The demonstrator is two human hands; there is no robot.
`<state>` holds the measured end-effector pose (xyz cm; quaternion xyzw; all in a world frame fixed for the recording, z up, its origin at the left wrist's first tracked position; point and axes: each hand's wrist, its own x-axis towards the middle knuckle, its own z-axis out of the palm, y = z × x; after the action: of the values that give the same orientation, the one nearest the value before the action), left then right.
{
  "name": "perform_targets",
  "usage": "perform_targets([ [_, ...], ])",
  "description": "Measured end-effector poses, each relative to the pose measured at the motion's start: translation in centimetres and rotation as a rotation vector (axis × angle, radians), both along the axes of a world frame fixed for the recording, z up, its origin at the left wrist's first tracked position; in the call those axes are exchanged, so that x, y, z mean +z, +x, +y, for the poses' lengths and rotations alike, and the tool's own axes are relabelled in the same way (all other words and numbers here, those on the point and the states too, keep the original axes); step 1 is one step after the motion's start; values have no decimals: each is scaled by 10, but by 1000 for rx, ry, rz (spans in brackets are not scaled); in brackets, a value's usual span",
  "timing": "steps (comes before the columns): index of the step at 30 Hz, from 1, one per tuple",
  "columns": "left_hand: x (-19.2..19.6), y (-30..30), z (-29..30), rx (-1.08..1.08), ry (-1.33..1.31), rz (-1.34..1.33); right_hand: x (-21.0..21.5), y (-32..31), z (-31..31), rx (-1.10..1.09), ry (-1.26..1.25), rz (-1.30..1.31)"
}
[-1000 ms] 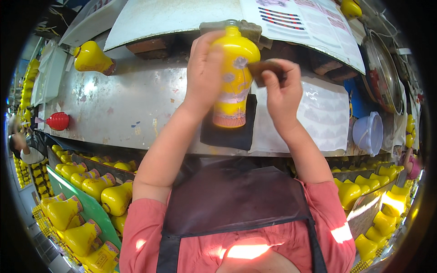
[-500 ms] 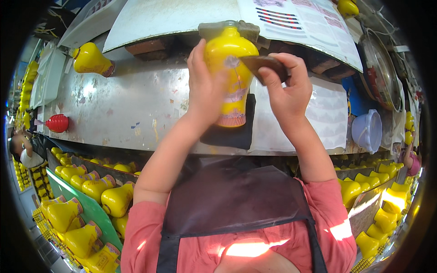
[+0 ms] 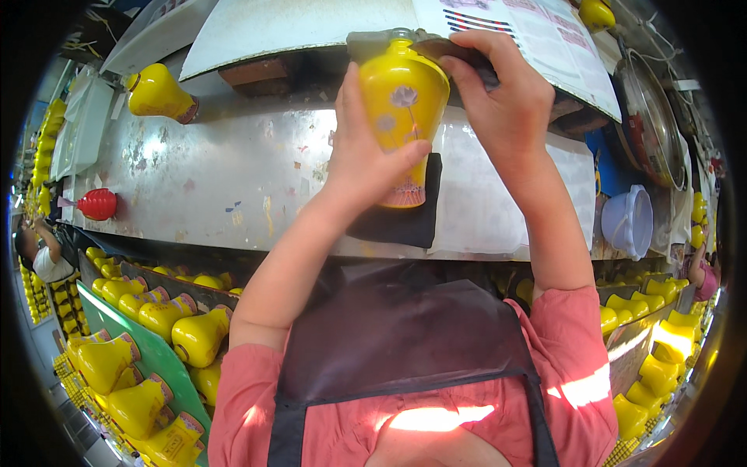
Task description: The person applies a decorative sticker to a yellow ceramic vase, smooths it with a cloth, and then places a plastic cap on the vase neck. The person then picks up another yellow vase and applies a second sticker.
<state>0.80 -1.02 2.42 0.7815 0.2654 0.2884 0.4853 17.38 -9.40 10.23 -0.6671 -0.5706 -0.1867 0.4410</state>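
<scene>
A yellow vase-shaped bottle (image 3: pixel 416 78) with a pale flower picture and a patterned base lies with its neck pointing away from me. My left hand (image 3: pixel 364 152) is closed around its left side, the thumb across the lower body. Under its base end is a folded black cloth (image 3: pixel 397 232); the neck rests at a grey support (image 3: pixel 366 45). In my right hand (image 3: pixel 513 97), pinched between thumb and fingers, is a dark flat scraper-like piece (image 3: pixel 459 54). Its edge is by the bottle's shoulder near the neck; whether it touches I cannot tell.
Beyond stands a raised white board (image 3: pixel 311 27) with printed sheets. Another yellow bottle (image 3: pixel 159 95) and a red ribbed bottle (image 3: pixel 97 205) are at left, a lilac bucket (image 3: pixel 627 224) at right. Several yellow bottles fill racks on both sides. Other people sit at far left and right.
My right hand has moved the dark piece up and away, from the bottle's middle to its shoulder. The bottle has shifted slightly right, and my left thumb now lies across it.
</scene>
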Motion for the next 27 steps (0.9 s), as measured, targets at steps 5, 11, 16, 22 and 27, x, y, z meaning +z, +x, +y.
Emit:
perform_targets([
  [5,5,-2,-5,-152,-702,-368,-29,-18,-38,179,-101,-43],
  [11,1,2,-4,-164,-724,-450,-78,-50,-78,409,-72,280],
  [16,-6,2,1,-222,-742,-479,-76,-33,-47,98,-141,650],
  [22,-5,1,1,-212,-704,-430,-63,-29,-36,94,92,672],
  [27,-5,0,1,-232,-722,-453,-50,-30,-25,-70,-22,474],
])
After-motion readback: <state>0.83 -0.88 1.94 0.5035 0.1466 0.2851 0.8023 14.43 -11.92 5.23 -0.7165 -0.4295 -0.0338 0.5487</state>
